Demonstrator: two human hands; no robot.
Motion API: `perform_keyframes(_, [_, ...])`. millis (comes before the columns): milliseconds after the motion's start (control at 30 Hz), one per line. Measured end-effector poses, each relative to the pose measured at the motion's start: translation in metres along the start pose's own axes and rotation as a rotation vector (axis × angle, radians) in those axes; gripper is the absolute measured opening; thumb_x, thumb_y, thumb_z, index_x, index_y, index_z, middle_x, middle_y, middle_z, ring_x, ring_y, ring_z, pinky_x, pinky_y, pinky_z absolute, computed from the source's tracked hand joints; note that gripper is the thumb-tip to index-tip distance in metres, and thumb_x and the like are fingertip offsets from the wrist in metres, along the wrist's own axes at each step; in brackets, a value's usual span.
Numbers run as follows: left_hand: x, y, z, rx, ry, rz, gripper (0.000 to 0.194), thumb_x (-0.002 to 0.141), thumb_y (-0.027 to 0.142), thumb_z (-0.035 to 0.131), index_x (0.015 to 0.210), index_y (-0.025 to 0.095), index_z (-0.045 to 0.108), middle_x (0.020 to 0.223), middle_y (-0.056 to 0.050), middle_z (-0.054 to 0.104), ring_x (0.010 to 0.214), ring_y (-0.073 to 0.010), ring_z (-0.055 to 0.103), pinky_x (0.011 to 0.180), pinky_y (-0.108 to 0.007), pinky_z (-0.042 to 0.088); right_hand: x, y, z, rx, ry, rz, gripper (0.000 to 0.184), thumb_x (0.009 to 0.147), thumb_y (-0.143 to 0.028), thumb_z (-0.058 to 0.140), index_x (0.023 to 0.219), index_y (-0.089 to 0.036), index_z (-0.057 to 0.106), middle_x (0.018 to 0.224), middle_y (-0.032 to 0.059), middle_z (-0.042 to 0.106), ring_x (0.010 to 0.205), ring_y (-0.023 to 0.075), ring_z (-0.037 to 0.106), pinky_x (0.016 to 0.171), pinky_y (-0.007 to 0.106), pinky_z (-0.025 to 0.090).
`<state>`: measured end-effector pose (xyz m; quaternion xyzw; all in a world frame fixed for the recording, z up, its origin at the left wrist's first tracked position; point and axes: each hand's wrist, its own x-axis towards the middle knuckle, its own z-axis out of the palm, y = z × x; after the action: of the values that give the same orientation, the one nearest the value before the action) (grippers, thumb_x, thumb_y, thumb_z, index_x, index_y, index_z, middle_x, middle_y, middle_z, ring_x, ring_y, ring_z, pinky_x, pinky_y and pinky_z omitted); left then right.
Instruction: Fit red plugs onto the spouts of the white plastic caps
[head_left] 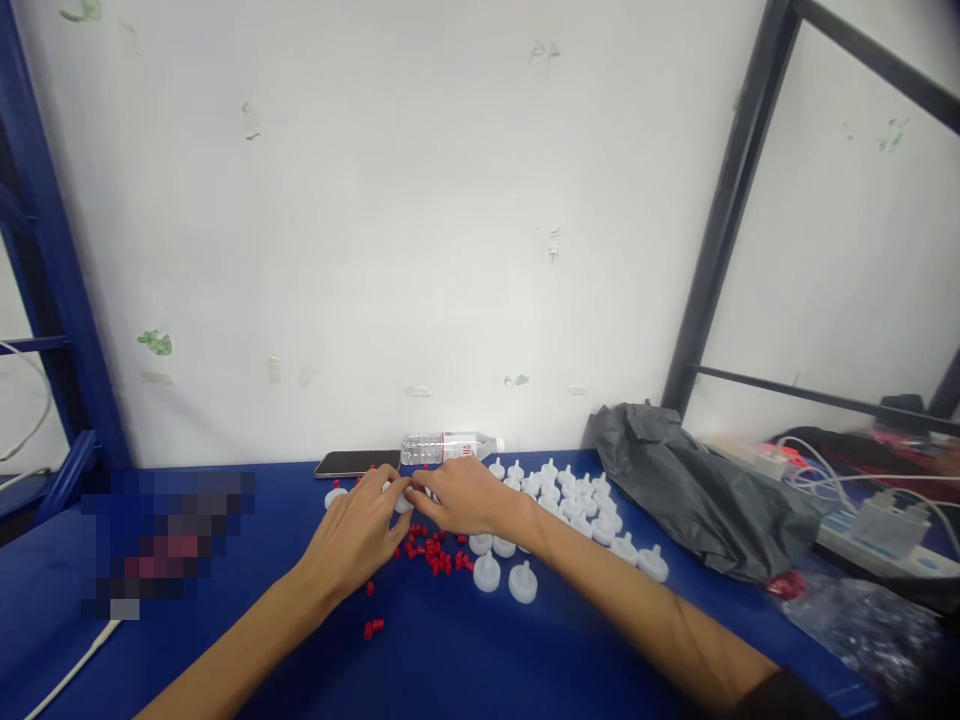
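so your left hand (352, 530) has its fingers curled around a round white plastic cap with a nozzle (403, 500), and it's up over the blue tabletop (292, 640), kinda between your two hands. your right hand (459, 495) has its fingertips bent in right at that same cap, but can't tell if they're actually gripping anything. small red plastic pieces (435, 552) are scattered just below your hands, and a bunch of white nozzle caps (577, 505) sit over to the right.

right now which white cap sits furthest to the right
The white cap at the cluster's right-hand end, left of the grey bag; every other one lies further left.
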<state>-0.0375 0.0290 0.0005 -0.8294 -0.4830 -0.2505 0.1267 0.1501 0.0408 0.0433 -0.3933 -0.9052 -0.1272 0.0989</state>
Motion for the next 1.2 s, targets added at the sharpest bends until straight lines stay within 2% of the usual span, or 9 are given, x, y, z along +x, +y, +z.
perform_keyframes(200, [-0.001,0.001,0.0,-0.1,0.02,0.026,0.031,0.091,0.035,0.044,0.114,0.026,0.062,0.112,-0.01,0.067,0.09,-0.0276,0.068,0.062,-0.036,0.05,0.002,0.006,-0.002,0.082,-0.019,-0.037,0.032,0.102,-0.033,0.037,0.102,-0.018,0.066,0.079,0.0075,0.072,0.072,0.022,0.067,0.06,0.027,0.035])
perform_keyframes(300, [0.003,0.006,-0.01,-0.256,-0.006,-0.058,0.025,0.088,0.04,0.05,0.099,0.027,0.068,0.09,-0.006,0.072,0.082,-0.0257,0.068,0.066,-0.034,0.05,0.002,0.022,-0.008,0.178,-0.054,-0.099,0.031,0.104,-0.036,0.039,0.094,-0.021,0.065,0.081,0.0018,0.071,0.076,0.0166,0.066,0.063,0.024,0.04])
perform_keyframes(367, [0.008,0.011,-0.02,-0.442,-0.044,-0.129,0.023,0.086,0.04,0.05,0.088,0.027,0.069,0.072,-0.002,0.069,0.068,-0.0214,0.065,0.063,-0.032,0.048,0.001,0.033,-0.015,0.361,-0.098,-0.164,0.036,0.105,-0.041,0.038,0.092,-0.021,0.064,0.087,-0.0005,0.07,0.075,0.0121,0.064,0.065,0.021,0.043])
perform_keyframes(500, [0.014,0.012,-0.035,-0.779,-0.087,-0.21,0.029,0.084,0.03,0.04,0.083,0.024,0.068,0.059,0.0,0.06,0.055,-0.0171,0.056,0.051,-0.028,0.043,0.0,0.042,-0.023,0.837,-0.138,-0.219,0.043,0.103,-0.051,0.037,0.095,-0.018,0.063,0.1,0.0037,0.064,0.072,0.0113,0.063,0.062,0.023,0.048])
perform_keyframes(667, [0.007,0.009,-0.034,-0.755,-0.109,-0.196,0.03,0.088,0.041,0.041,0.087,0.025,0.066,0.068,-0.002,0.065,0.06,-0.0183,0.057,0.048,-0.027,0.04,0.002,0.031,-0.017,0.63,0.027,-0.234,0.035,0.103,-0.041,0.043,0.09,-0.019,0.066,0.086,0.0013,0.065,0.081,0.0146,0.06,0.08,0.027,0.047])
perform_keyframes(833, [0.006,0.017,-0.029,-0.555,-0.022,-0.189,0.035,0.089,0.049,0.047,0.069,0.025,0.063,0.058,0.001,0.059,0.056,-0.0167,0.052,0.053,-0.028,0.038,0.002,0.029,-0.013,0.6,-0.008,-0.237,0.033,0.102,-0.04,0.045,0.089,-0.019,0.067,0.084,0.0013,0.066,0.08,0.0148,0.061,0.078,0.027,0.048])
perform_keyframes(967, [0.01,0.016,-0.03,-0.759,-0.064,-0.214,0.039,0.09,0.048,0.045,0.063,0.023,0.057,0.055,0.002,0.051,0.053,-0.015,0.045,0.051,-0.028,0.035,0.003,0.027,-0.013,0.752,-0.042,-0.251,0.035,0.102,-0.042,0.046,0.085,-0.019,0.065,0.087,0.0011,0.065,0.074,0.0121,0.062,0.075,0.025,0.05])
perform_keyframes(1100, [0.007,0.008,-0.027,-1.007,-0.051,-0.338,0.046,0.091,0.042,0.031,0.05,0.023,0.039,0.043,0.005,0.031,0.043,-0.0127,0.032,0.046,-0.027,0.029,0.002,0.036,-0.017,0.778,0.073,-0.131,0.033,0.104,-0.039,0.04,0.092,-0.019,0.063,0.079,-0.0009,0.063,0.065,0.0103,0.059,0.066,0.022,0.048])
perform_keyframes(1200, [0.004,0.004,-0.025,-0.966,0.026,-0.358,0.045,0.092,0.042,0.031,0.052,0.022,0.038,0.047,0.005,0.032,0.046,-0.0125,0.032,0.048,-0.027,0.028,0.0,0.054,-0.017,0.673,0.065,-0.046,0.035,0.105,-0.039,0.036,0.103,-0.018,0.065,0.081,0.0,0.066,0.064,0.0105,0.058,0.066,0.022,0.045])
